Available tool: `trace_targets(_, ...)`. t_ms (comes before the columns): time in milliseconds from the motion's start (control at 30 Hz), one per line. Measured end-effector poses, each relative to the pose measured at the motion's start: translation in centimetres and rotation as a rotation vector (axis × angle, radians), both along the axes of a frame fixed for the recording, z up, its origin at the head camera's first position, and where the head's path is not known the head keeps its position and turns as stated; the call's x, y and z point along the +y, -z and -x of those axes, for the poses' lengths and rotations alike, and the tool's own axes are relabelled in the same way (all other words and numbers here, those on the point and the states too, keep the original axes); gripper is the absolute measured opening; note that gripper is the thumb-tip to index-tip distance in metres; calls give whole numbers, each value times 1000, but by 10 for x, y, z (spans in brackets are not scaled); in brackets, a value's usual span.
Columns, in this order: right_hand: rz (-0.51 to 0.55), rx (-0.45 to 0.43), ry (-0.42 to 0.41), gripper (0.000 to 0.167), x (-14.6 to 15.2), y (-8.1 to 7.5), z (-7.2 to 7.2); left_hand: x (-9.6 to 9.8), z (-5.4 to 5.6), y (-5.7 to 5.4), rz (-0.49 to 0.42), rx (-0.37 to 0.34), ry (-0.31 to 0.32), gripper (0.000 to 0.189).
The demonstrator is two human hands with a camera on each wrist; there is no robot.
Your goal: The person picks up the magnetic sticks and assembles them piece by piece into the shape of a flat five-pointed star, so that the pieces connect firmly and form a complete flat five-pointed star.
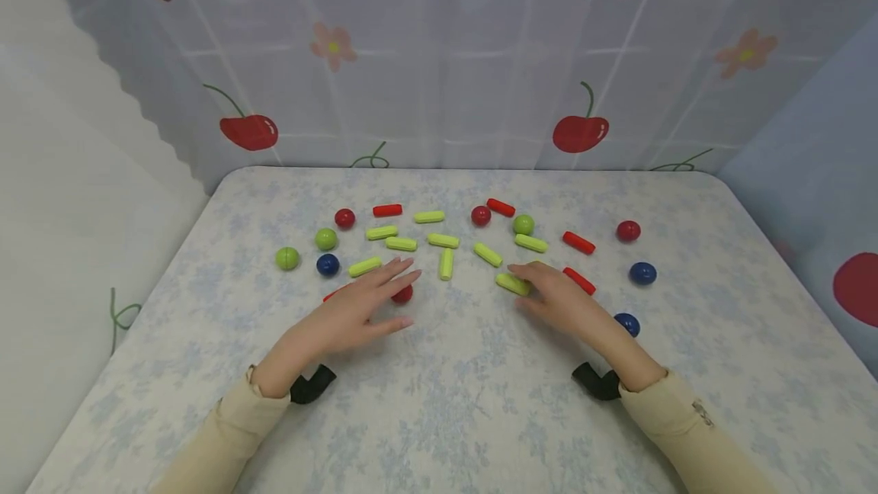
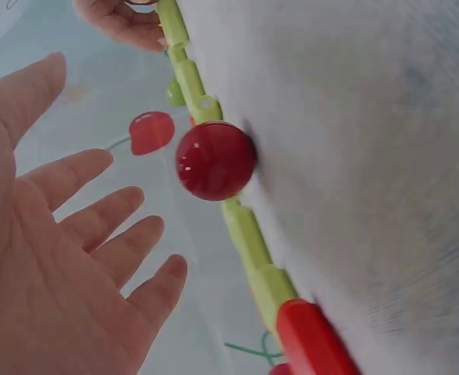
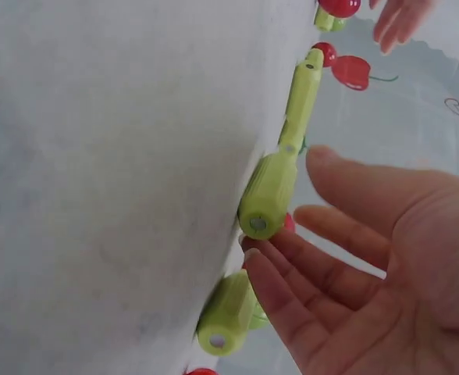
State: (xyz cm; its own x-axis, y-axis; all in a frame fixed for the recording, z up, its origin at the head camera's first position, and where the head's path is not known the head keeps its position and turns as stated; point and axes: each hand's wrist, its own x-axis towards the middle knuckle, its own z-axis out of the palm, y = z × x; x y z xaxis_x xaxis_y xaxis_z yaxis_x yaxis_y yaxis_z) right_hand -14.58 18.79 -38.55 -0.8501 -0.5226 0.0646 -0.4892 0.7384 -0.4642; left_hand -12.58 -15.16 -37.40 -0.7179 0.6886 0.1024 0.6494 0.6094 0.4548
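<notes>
My left hand (image 1: 353, 315) hovers above the table with its fingers spread and nothing held. A shiny red ball (image 1: 402, 294) lies partly hidden under its fingers, and the left wrist view shows this ball (image 2: 215, 161) apart from the open palm. On the other side, my right hand (image 1: 565, 303) reaches to a yellow-green stick (image 1: 511, 283), fingertips at its near end. In the right wrist view the stick (image 3: 270, 195) has a round grey spot on its end, and thumb and fingers are loosely parted beside it. Another yellow-green stick (image 3: 228, 312) lies near the fingers.
Several yellow-green sticks (image 1: 447, 264) lie scattered mid-table, with red sticks (image 1: 579, 242) among them. Green balls (image 1: 287, 258), blue balls (image 1: 642, 274) and red balls (image 1: 628, 231) lie around them. A patterned cloth covers the table (image 1: 439, 418); a printed curtain (image 1: 439, 82) hangs behind.
</notes>
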Motion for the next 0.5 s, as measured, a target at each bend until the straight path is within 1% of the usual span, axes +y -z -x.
trace_targets(100, 7, 1, 42, 41, -2, 2, 7, -1, 3, 5, -35, -57, -18, 64)
trace_targets(167, 8, -14, 67, 34, -4, 3, 11, -3, 5, 9, -66, -91, -36, 62)
trace_targets(233, 5, -29, 85, 28, -6, 4, 14, -3, 7, 12, -105, -108, -47, 60)
trace_targets(367, 22, -37, 96, 18, -8, 7, 15, -4, 10, 17, -188, -108, -62, 54)
trace_targets(500, 57, -49, 96, 15, -10, 11, 11, -4, 12, 19, -244, -92, -82, 49)
